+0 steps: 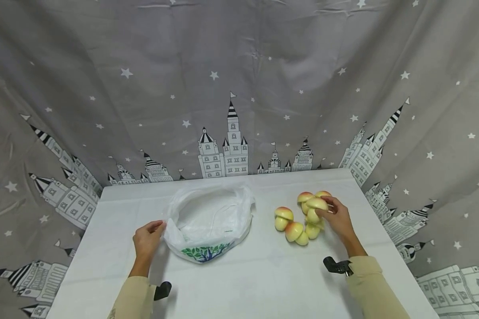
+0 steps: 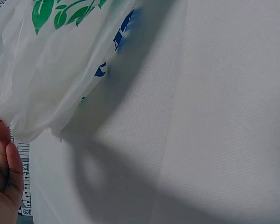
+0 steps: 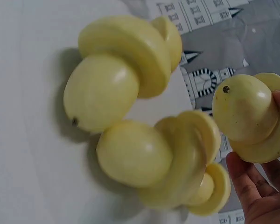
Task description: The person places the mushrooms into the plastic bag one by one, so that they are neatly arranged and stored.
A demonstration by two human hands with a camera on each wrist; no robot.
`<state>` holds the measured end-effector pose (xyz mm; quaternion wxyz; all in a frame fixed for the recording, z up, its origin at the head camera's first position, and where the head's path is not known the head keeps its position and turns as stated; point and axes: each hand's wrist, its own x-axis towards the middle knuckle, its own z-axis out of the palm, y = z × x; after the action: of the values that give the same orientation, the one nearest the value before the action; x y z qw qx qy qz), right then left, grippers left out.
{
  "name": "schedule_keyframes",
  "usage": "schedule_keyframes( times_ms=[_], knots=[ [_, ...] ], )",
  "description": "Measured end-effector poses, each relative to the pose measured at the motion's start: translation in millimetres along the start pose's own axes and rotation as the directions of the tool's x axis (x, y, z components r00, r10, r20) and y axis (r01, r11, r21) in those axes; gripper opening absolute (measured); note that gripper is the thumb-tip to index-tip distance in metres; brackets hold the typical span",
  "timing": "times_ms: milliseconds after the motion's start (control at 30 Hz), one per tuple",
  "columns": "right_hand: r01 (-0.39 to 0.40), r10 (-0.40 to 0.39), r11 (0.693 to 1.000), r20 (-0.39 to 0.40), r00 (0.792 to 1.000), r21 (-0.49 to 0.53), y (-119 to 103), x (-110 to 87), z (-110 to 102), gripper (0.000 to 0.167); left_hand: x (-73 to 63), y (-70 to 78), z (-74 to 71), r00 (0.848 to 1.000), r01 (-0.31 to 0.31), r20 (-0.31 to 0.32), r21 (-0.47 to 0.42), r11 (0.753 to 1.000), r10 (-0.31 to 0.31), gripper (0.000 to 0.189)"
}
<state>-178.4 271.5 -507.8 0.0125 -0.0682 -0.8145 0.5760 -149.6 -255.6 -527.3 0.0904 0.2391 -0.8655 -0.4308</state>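
Note:
A white plastic bag (image 1: 244,223) with a green-and-blue tree print lies with its mouth spread wide. My left hand (image 1: 147,239) pinches its left rim between thumb and fingers; in the left wrist view that hand (image 2: 8,172) shows at the lower left edge, below the bag (image 2: 42,84). On the right, my right hand (image 1: 338,217) grips a yellow mushroom-shaped piece (image 1: 317,203) with a rounded cap. The right wrist view shows this held mushroom (image 3: 242,109) raised beside the others, with fingers (image 3: 252,184) under it. Part of it is cut off by the frame edge.
Several more mushroom-shaped pieces, yellow with reddish caps, sit clustered right of the bag, among them one at the left (image 1: 284,214) and one in front (image 1: 294,231). A white cloth (image 1: 239,288) covers the table. A grey castle-print curtain (image 1: 164,79) hangs behind.

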Motion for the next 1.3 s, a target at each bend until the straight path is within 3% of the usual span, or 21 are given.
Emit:
schedule_keyframes(
  times_ms=[133,367,867,1067,1300],
  knots=[
    [0.018,-0.02,0.999,0.068,0.997,0.035,-18.0,0.4,10.7,0.054,0.3,-0.8,-0.3,0.999,0.03,0.023,0.0,1.0,-0.03,0.03],
    [0.063,-0.07,0.996,0.114,0.991,0.064,-12.9,10.5,28.8,0.052,-0.4,-1.0,-2.9,0.999,0.034,0.032,-0.024,0.999,-0.033,0.031],
    [0.067,-0.091,0.992,0.236,0.967,0.108,-40.2,24.0,66.1,0.05,1.6,-3.0,-3.5,0.999,0.045,0.027,-0.051,0.998,-0.043,0.03],
    [0.068,-0.111,0.987,0.311,0.944,0.144,-43.3,22.4,85.3,0.049,-2.4,-5.9,-6.4,0.998,0.06,0.009,-0.029,0.998,-0.059,0.029],
    [0.12,-0.16,0.981,0.289,0.944,0.152,-46.2,23.0,104.2,0.045,-1.0,-4.6,-2.9,0.999,0.04,0.003,-0.064,0.997,-0.04,0.029]
  ],
)
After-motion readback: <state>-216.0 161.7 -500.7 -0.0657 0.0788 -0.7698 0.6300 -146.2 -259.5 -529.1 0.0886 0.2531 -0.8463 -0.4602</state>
